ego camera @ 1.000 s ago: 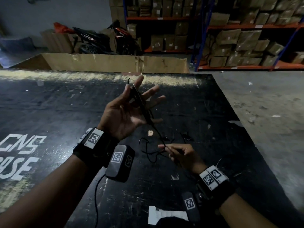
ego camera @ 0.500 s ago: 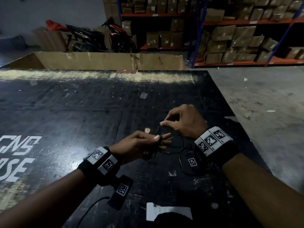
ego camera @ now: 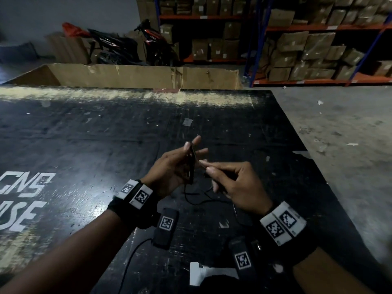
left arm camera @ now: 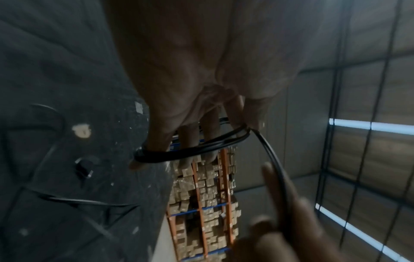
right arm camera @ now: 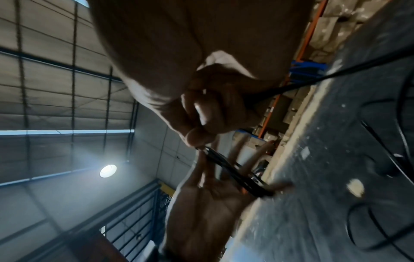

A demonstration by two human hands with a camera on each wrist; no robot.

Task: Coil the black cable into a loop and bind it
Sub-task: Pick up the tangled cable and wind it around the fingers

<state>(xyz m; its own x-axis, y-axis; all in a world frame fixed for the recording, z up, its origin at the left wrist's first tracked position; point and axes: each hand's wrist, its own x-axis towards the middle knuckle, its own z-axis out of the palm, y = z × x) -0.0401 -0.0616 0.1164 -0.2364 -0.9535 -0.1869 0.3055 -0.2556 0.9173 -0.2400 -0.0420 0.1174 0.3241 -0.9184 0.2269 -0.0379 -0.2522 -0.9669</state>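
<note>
The thin black cable [ego camera: 192, 164] is wound in several turns around the spread, straight fingers of my left hand [ego camera: 180, 164], held above the black table [ego camera: 106, 145]. In the left wrist view the coil [left arm camera: 190, 150] runs across the fingers. My right hand [ego camera: 231, 183] is just right of it and pinches the free strand [left arm camera: 275, 168] between thumb and forefinger. In the right wrist view the pinch [right arm camera: 201, 115] sits right at the coil [right arm camera: 235, 175] on the left palm [right arm camera: 208, 203]. The rest of the cable [ego camera: 197, 200] lies loose on the table below the hands.
A long cardboard box [ego camera: 137, 76] stands against the table's far edge. A white paper scrap [ego camera: 203, 274] lies at the near edge. Concrete floor [ego camera: 339, 134] lies beyond the table's right edge. Shelves of cartons [ego camera: 307, 49] and parked motorbikes [ego camera: 127, 45] stand behind.
Both hands dropped low and met over the table, then rose. Now the left hand's fingers are spread again, and the right hand has carried the strand up to the coil.
</note>
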